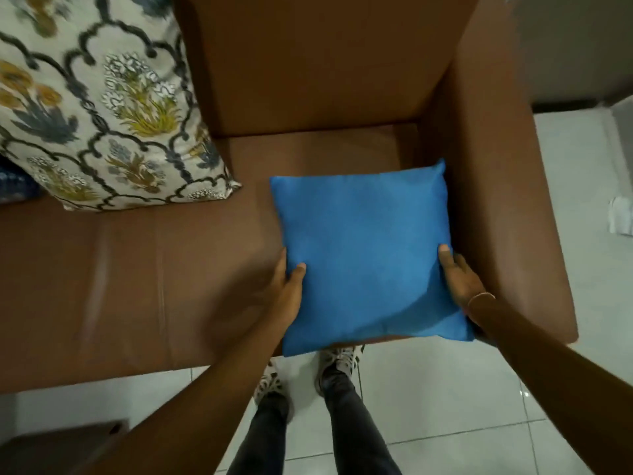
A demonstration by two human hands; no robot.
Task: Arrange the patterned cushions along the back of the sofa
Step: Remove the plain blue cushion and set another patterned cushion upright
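Observation:
A plain blue cushion (pixel 366 255) is held flat over the right end of the brown sofa seat (pixel 137 269), its near edge past the seat's front. My left hand (pixel 286 286) grips its left edge with the thumb on top. My right hand (pixel 460 279), with a thin bracelet at the wrist, grips its right edge the same way. A cream cushion (pixel 96 108) patterned with dark lattice and yellow and blue flowers leans upright against the sofa back (pixel 325 63) at the left.
The sofa's right armrest (pixel 507 200) rises close beside the blue cushion. A dark blue item (pixel 13 186) peeks out left of the patterned cushion. White floor tiles (pixel 445 406) lie in front, with my feet (pixel 339 361) by the sofa. A dark low object (pixel 51 443) sits at bottom left.

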